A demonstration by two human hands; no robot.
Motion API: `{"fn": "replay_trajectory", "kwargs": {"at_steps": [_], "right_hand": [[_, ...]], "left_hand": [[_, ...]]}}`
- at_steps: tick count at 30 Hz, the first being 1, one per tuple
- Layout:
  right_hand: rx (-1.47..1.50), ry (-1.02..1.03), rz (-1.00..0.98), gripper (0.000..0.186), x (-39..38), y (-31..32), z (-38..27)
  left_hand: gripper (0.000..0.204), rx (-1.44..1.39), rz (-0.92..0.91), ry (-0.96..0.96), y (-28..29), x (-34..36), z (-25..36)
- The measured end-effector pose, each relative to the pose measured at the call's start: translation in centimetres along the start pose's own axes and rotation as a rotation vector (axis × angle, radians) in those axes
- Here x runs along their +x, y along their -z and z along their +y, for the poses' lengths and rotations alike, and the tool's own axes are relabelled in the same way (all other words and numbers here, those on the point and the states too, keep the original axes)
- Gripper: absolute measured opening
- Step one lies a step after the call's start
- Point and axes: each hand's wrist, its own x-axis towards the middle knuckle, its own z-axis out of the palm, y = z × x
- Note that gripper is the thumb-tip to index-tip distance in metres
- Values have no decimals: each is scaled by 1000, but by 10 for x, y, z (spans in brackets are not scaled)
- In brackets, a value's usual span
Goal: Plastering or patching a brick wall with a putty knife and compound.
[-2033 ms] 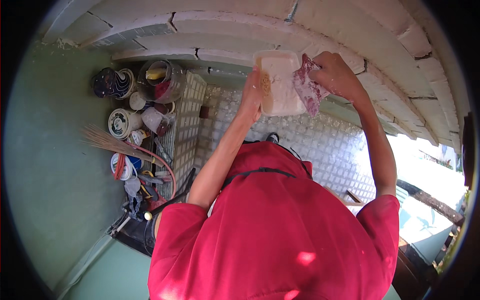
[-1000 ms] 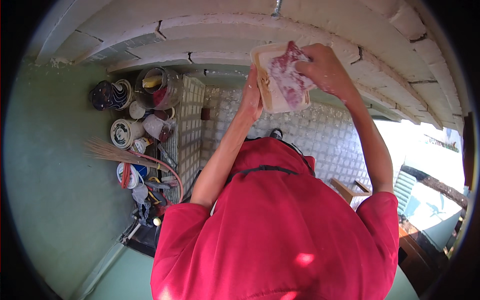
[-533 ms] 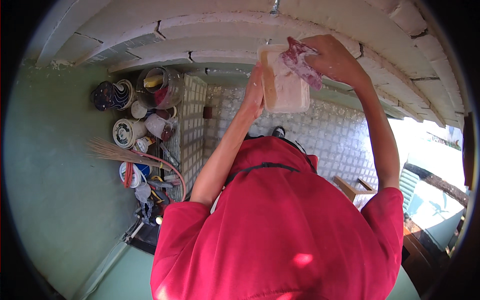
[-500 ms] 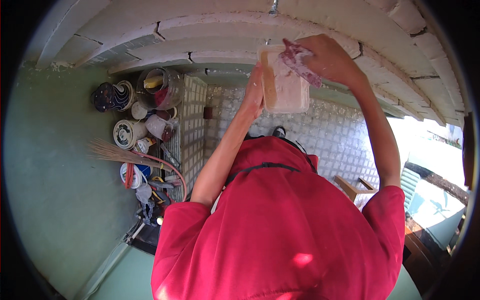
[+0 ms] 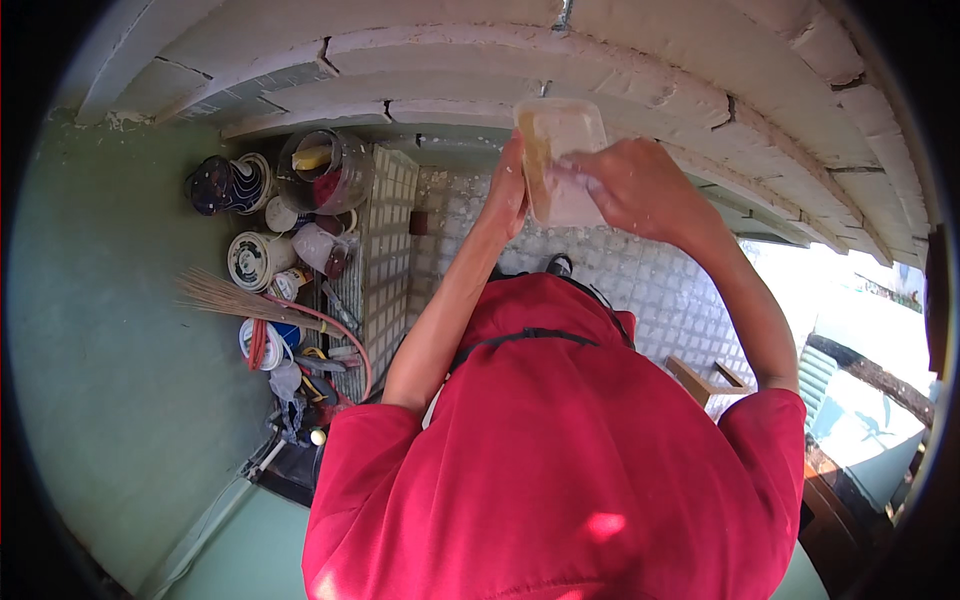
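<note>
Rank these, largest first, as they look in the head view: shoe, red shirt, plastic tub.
1. Red shirt, by far.
2. Plastic tub, partly behind the right hand.
3. Shoe, only partly visible.

Red shirt [image 5: 560,470] dominating against green wall [image 5: 120,330] and whitish tub [image 5: 565,107].
Tub is showing a tan band down its left side, pale pinkish-white elsewhere; right hand [image 5: 640,195] is carrying white specks. Belt [image 5: 540,332] is cutting a black line across the shirt. Beams [image 5: 490,108] are running dull pinkish white with dark cracks; wall is reading soft green. Floor [image 5: 640,275] is repeating a grid of pale blocks on grey; upright panel [image 5: 388,230] is repeating pale squares too. Left cluster: broom [image 5: 225,297] is showing straw tan, hose [image 5: 364,368] pinkish red, bucket [image 5: 247,262] mostly white, dark item [image 5: 250,183] carrying white wavy lines.
</note>
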Motion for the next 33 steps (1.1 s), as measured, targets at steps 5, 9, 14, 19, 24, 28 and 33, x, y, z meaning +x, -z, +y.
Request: {"fn": "replay_trajectory", "kwargs": {"at_steps": [5,9,14,19,24,28,33], "right_hand": [[364,-216,114,29,17,-9,3],[269,-212,219,27,22,-27,23],[334,-332,358,28,16,-11,37],[379,-410,509,25,26,-34,32],[439,-398,491,23,33,-58,13],[379,-463,467,23,26,-64,16],[320,-374,562,26,17,-51,25]], "left_hand": [[56,-91,-36,-57,-2,5,-3],[57,-79,-20,-64,-4,4,-1],[58,-71,18,-85,3,4,-3],[54,-51,24,-79,-4,-3,0],[57,-77,15,-99,-4,0,0],[56,-72,17,-106,0,1,-6],[54,-50,16,-105,2,1,-7]]}}
